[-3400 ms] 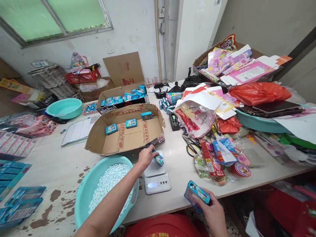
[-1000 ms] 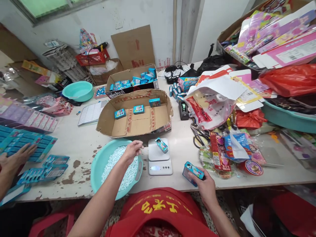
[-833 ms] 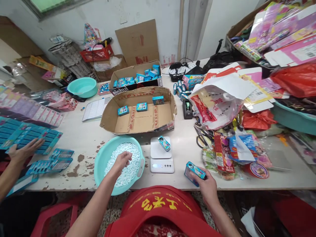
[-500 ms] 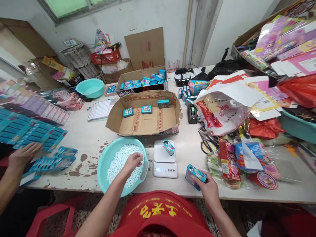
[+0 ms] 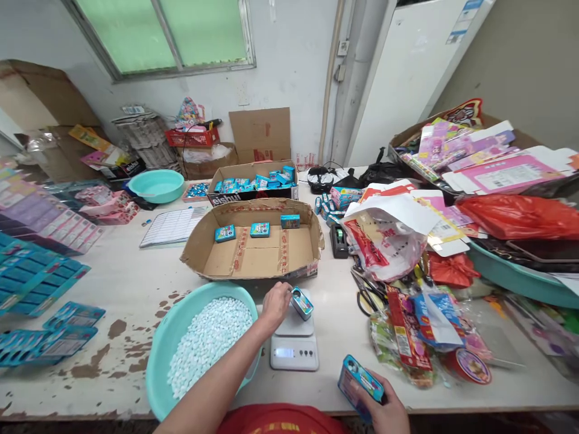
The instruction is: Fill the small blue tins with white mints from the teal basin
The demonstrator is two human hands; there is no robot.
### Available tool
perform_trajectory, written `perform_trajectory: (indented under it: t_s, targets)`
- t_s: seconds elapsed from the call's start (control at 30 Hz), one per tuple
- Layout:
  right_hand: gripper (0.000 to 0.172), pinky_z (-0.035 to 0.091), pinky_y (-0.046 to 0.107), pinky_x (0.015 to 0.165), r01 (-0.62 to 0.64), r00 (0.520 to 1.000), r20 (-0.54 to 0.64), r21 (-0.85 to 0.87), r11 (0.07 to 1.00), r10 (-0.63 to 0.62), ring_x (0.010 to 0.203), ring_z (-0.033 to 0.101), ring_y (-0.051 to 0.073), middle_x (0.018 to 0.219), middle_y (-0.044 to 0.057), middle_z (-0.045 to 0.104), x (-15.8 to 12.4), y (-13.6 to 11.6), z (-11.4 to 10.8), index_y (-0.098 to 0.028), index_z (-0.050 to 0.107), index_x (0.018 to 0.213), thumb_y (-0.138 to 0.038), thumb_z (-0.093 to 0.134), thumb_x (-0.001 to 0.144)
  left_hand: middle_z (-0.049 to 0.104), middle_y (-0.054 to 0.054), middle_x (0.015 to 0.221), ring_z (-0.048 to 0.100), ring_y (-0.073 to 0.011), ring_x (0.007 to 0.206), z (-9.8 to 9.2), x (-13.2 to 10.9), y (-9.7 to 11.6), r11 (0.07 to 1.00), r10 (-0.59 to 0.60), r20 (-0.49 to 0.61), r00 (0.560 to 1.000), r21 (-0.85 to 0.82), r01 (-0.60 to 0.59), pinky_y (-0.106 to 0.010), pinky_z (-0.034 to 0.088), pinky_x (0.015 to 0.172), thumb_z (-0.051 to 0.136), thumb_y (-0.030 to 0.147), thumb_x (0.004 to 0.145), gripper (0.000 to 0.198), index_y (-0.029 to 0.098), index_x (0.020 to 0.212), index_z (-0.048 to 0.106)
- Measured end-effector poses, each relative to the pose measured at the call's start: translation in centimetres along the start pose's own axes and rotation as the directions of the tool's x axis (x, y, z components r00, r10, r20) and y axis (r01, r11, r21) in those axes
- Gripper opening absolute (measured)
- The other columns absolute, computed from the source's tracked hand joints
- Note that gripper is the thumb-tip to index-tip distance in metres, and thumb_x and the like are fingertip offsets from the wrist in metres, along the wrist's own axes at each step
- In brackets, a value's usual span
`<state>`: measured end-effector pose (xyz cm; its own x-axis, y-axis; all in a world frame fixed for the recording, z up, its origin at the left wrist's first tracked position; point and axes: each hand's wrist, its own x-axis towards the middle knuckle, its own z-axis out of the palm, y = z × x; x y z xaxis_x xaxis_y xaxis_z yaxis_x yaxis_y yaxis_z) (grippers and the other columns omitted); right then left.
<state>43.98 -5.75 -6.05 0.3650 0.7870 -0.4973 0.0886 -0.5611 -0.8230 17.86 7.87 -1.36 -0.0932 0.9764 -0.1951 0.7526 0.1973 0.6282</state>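
My left hand (image 5: pixel 277 306), its fingers pinched together, is at the near left edge of a small blue tin (image 5: pixel 301 303) on the white scale (image 5: pixel 295 352); whatever the fingertips hold is hidden. A lit display shows on the scale. In my right hand (image 5: pixel 384 404) is a blue box (image 5: pixel 360 386), held above the table's front edge. The turquoise basin (image 5: pixel 156 361) of small white candies (image 5: pixel 210 337) stands left of the scale, partly behind my left forearm. Behind it, an open cardboard tray (image 5: pixel 212 259) holds three blue boxes.
Many blue boxes (image 5: pixel 40 271) are stacked at the left. A second carton (image 5: pixel 253 196) of blue packs stands at the back. Scissors (image 5: pixel 367 292), plastic bags (image 5: pixel 389 238) and packets crowd the right side, beside another turquoise basin (image 5: pixel 511 271).
My left hand has moved from over the candy basin to the tin on the scale. The view has tilted up, and the other person's hand at the left has gone out of sight.
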Motion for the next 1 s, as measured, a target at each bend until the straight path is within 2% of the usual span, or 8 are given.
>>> perform_trajectory:
  t_s: [0.23,0.4,0.6,0.73,0.8,0.87,0.93,1.0]
  targets:
    - [0.054,0.052,0.029,0.062,-0.009,0.999,-0.042,-0.03,1.0,0.008,0.067,0.065,0.024,0.067,0.002,0.071,0.2,-0.1,-0.4,-0.017,0.067,0.085,-0.051,0.077,0.043,0.063,-0.003,0.085,0.058,-0.016,0.082,-0.1,0.8,0.5,0.997,0.077,0.059,0.995,0.003,-0.077,-0.025,0.042,0.075,0.05,0.019,0.081,0.023,0.021,0.092,0.07]
    - [0.062,0.052,0.029,0.062,-0.012,0.999,-0.041,0.009,1.0,0.013,0.068,0.064,0.023,0.07,0.002,0.071,0.4,-0.3,1.0,-0.016,0.066,0.089,-0.053,0.077,0.041,0.065,-0.003,0.089,0.059,-0.0152,0.081,-0.9,0.7,-0.8,0.995,0.088,0.004,0.996,-0.045,-0.088,-0.025,0.044,0.075,0.042,0.02,0.085,0.029,0.019,0.104,0.064]
    - [0.061,0.052,0.03,0.063,-0.026,1.0,-0.011,0.055,0.998,0.026,0.068,0.064,0.023,0.071,0.003,0.071,-0.8,-2.0,1.9,-0.016,0.064,0.089,-0.051,0.078,0.041,0.062,-0.007,0.095,0.059,-0.0212,0.092,-0.2,0.0,-0.2,0.922,0.208,0.236,0.949,0.276,-0.271,-0.029,0.043,0.076,0.052,0.015,0.081,0.021,0.02,0.096,0.065]
    - [0.058,0.052,0.029,0.06,0.023,0.999,-0.031,0.064,0.998,-0.021,0.068,0.064,0.024,0.069,0.002,0.071,-1.9,-2.7,2.6,-0.016,0.065,0.089,-0.05,0.079,0.044,0.063,-0.009,0.091,0.06,-0.0231,0.089,-0.8,-0.4,0.8,0.908,0.196,0.236,0.952,0.324,-0.268,-0.03,0.043,0.071,0.052,0.018,0.082,0.013,0.017,0.084,0.065]
    - [0.056,0.052,0.029,0.059,0.061,0.998,-0.022,0.068,0.996,-0.059,0.067,0.064,0.024,0.069,0.002,0.071,-2.1,-3.2,3.4,-0.016,0.066,0.089,-0.05,0.078,0.046,0.064,-0.01,0.094,0.06,-0.023,0.089,-2.8,-1.5,0.3,0.908,0.189,0.203,0.961,0.335,-0.25,-0.029,0.042,0.07,0.051,0.023,0.084,0.015,0.017,0.087,0.065]
    - [0.055,0.052,0.03,0.06,0.1,0.995,-0.001,0.068,0.993,-0.101,0.068,0.064,0.023,0.071,0.002,0.071,-2.2,-3.9,4.8,-0.016,0.065,0.089,-0.05,0.078,0.047,0.064,-0.009,0.096,0.06,-0.0213,0.088,-6.2,-3.2,-1.4,0.919,0.191,0.107,0.976,0.33,-0.216,-0.028,0.042,0.07,0.049,0.028,0.086,0.019,0.019,0.09,0.064]
    - [0.055,0.052,0.031,0.063,0.151,0.988,0.023,0.071,0.986,-0.152,0.071,0.064,0.024,0.075,0.003,0.071,-2.0,-5.0,6.6,-0.015,0.065,0.09,-0.05,0.077,0.048,0.066,-0.006,0.092,0.06,-0.0185,0.085,-10.7,-5.4,-4.4,0.939,0.193,-0.092,0.977,0.307,-0.156,-0.026,0.042,0.072,0.049,0.032,0.087,0.02,0.02,0.089,0.064]
    - [0.054,0.052,0.032,0.069,0.227,0.972,0.049,0.071,0.971,-0.231,0.076,0.064,0.024,0.08,0.004,0.071,-1.4,-6.3,9.0,-0.016,0.065,0.091,-0.049,0.076,0.051,0.066,-0.005,0.088,0.06,-0.0178,0.08,-15.6,-7.6,-8.3,0.95,0.128,-0.306,0.944,0.312,-0.027,-0.026,0.042,0.075,0.051,0.034,0.085,0.02,0.019,0.088,0.064]
